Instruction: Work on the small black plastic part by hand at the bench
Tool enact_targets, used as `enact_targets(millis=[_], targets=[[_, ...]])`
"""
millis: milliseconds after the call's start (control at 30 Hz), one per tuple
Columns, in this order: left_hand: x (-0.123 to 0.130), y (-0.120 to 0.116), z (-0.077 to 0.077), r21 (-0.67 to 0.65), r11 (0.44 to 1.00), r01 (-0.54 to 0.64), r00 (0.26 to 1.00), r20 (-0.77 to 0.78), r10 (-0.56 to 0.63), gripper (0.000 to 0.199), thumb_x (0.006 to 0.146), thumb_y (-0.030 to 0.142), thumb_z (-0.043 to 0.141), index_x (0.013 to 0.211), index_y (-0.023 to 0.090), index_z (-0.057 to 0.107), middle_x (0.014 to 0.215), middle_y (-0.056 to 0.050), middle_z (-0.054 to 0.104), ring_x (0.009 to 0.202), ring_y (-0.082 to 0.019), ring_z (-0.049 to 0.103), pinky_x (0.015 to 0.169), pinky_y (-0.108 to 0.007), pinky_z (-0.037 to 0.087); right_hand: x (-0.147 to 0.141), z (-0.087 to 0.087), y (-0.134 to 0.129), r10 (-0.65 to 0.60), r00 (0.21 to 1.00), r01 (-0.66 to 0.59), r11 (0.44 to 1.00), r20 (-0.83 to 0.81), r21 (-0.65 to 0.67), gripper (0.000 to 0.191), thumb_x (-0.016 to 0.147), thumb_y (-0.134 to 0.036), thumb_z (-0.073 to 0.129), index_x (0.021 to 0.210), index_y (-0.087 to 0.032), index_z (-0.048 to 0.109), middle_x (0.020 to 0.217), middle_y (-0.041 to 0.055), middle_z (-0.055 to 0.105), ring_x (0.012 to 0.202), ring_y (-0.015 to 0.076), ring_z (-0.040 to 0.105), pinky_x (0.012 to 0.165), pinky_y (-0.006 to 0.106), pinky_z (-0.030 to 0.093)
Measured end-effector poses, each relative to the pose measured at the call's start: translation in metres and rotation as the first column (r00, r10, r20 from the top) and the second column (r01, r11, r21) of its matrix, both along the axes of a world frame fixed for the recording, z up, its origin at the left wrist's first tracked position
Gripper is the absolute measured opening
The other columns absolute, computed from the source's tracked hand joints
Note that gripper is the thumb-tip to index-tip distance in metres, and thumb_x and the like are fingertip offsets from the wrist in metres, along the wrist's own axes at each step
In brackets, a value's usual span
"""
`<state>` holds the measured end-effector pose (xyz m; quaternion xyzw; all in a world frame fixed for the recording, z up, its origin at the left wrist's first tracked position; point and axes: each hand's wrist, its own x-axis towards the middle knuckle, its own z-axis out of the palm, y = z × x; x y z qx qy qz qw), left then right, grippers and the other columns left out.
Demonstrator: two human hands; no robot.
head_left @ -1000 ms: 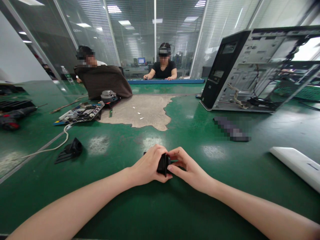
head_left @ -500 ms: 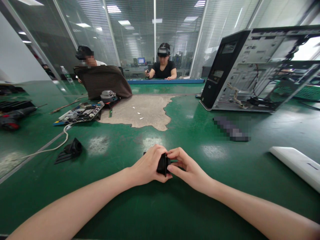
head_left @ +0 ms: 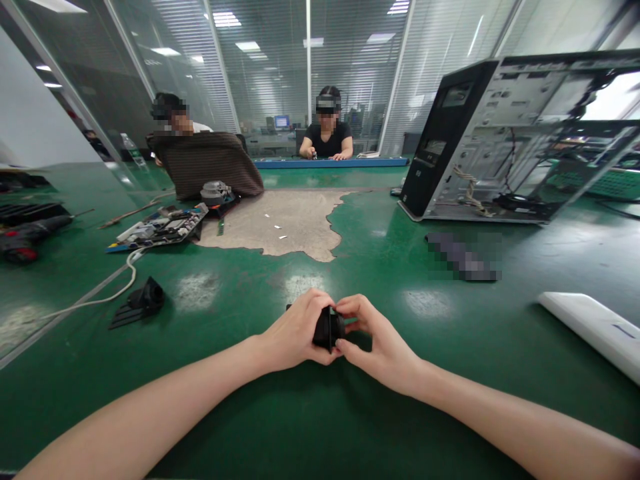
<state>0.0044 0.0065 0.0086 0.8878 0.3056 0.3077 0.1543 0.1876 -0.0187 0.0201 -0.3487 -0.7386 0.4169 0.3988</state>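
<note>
My left hand [head_left: 303,330] is wrapped round a small black plastic part [head_left: 324,330] just above the green tabletop, hiding much of it. The part has a flat flange and a rounded end on its right. From the right, my right hand [head_left: 380,337] pinches that end, fingertips at the top edge and thumb low down. Its other fingers are curled behind. The exact kind of the part cannot be made out. A black plastic piece with a round opening [head_left: 145,300] lies to the left, apart from both hands.
An opened computer case [head_left: 450,147] stands at the right, near a white panel [head_left: 595,327] and a blurred-out dark object [head_left: 463,259]. At left are a circuit board [head_left: 160,227], a white cable [head_left: 131,273] and a power drill [head_left: 33,233]. Two people sit across the table.
My right thumb and fingers have shifted slightly on the black part, so more of its rounded end shows. My left hand stays put. The far person's raised hand has come down.
</note>
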Motion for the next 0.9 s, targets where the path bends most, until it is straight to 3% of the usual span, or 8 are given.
enact_targets(millis=[133,267,333,567,700,900], targets=[[0.0,0.0,0.001,-0.009,1.0,-0.013,1.0,0.002,0.013,0.059,0.061,0.027,0.067,0.109,0.02,0.033,0.101,-0.008,0.044,0.091,-0.023,0.048,0.079,-0.039,0.045,0.0,0.0,0.001,-0.051,0.998,0.049,0.997,-0.039,-0.052,0.028,0.07,-0.008,0.057,0.09,-0.022,0.043,0.095,0.0022,0.051,0.092,0.0165,0.055,0.08,0.035,0.05],[0.001,0.0,0.0,-0.02,1.0,-0.021,1.0,0.014,0.021,0.059,0.061,0.027,0.067,0.109,0.02,0.034,0.101,-0.008,0.045,0.091,-0.023,0.049,0.078,-0.039,0.045,0.0,-0.001,0.005,0.036,0.989,-0.08,0.946,-0.144,-0.313,0.03,0.073,-0.021,0.062,0.094,-0.022,0.04,0.086,0.0006,0.057,0.08,0.0151,0.062,0.076,0.035,0.052],[0.001,0.0,-0.001,-0.022,1.0,-0.016,1.0,0.015,0.016,0.06,0.061,0.027,0.067,0.11,0.02,0.034,0.101,-0.008,0.045,0.091,-0.023,0.049,0.078,-0.039,0.045,-0.002,-0.003,0.007,0.053,0.981,-0.122,0.919,-0.189,-0.375,0.034,0.072,-0.026,0.066,0.094,-0.021,0.04,0.087,0.0009,0.058,0.077,0.0151,0.063,0.074,0.035,0.052],[0.001,-0.001,-0.003,0.006,1.0,-0.002,1.0,-0.003,0.002,0.064,0.061,0.033,0.071,0.111,0.02,0.032,0.105,-0.009,0.044,0.095,-0.025,0.048,0.082,-0.042,0.044,-0.003,-0.004,0.013,0.039,0.993,-0.074,0.942,-0.113,-0.328,0.031,0.067,-0.024,0.071,0.084,-0.02,0.045,0.084,0.0,0.059,0.083,0.0174,0.063,0.081,0.037,0.05],[0.0,-0.001,-0.003,0.018,1.0,0.006,1.0,-0.01,-0.006,0.064,0.062,0.035,0.071,0.111,0.021,0.032,0.106,-0.009,0.044,0.097,-0.026,0.048,0.083,-0.043,0.044,-0.003,-0.003,0.011,0.034,0.999,-0.04,0.976,-0.033,-0.212,0.027,0.069,-0.022,0.069,0.085,-0.02,0.047,0.085,-0.0002,0.058,0.082,0.017,0.061,0.079,0.035,0.051],[-0.001,-0.001,-0.002,0.018,1.0,0.004,1.0,0.001,-0.004,0.061,0.062,0.033,0.07,0.11,0.021,0.033,0.105,-0.009,0.045,0.096,-0.025,0.049,0.082,-0.042,0.044,-0.001,-0.004,0.009,0.098,0.995,-0.098,0.988,-0.012,-0.122,0.025,0.073,-0.021,0.065,0.091,-0.021,0.047,0.09,0.0003,0.052,0.085,0.0158,0.057,0.077,0.033,0.052]])
